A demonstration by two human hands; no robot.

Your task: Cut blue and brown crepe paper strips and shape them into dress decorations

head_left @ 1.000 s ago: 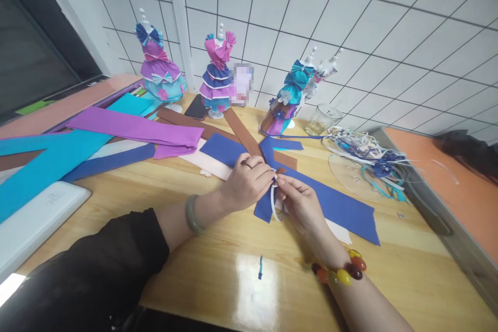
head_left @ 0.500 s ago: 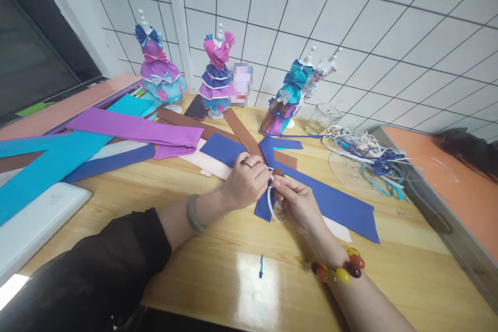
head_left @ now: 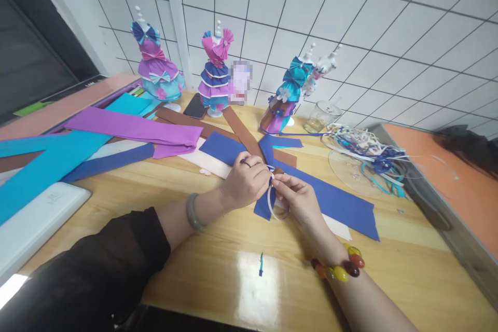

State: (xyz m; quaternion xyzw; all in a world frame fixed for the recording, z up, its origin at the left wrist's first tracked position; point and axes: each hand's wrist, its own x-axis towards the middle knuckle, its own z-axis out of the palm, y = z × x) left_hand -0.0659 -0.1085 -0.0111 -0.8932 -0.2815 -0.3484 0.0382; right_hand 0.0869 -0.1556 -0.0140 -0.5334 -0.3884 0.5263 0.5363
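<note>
A thin white strip hangs in a loop below my fingertips, and a short length of it runs out of my left hand. That hand is closed, its fingertips pressed together around the strip. My right hand pinches the same strip between thumb and forefinger, close beside the left fingertips. A small brown fabric piece shows just above the pinch; which hand has hold of it is hidden. Under both hands lie crossed blue fabric strips.
Dressed miniature mannequins stand along the tiled wall. A purple fabric strip and turquoise ones lie left, near a white flat case. On the right are a tangle of thin strips and a glass. A small teal scrap lies in front.
My right fingertips have shifted slightly left along the white strip, and the brown piece shows more clearly between the hands. My left hand stays nearly still.
</note>
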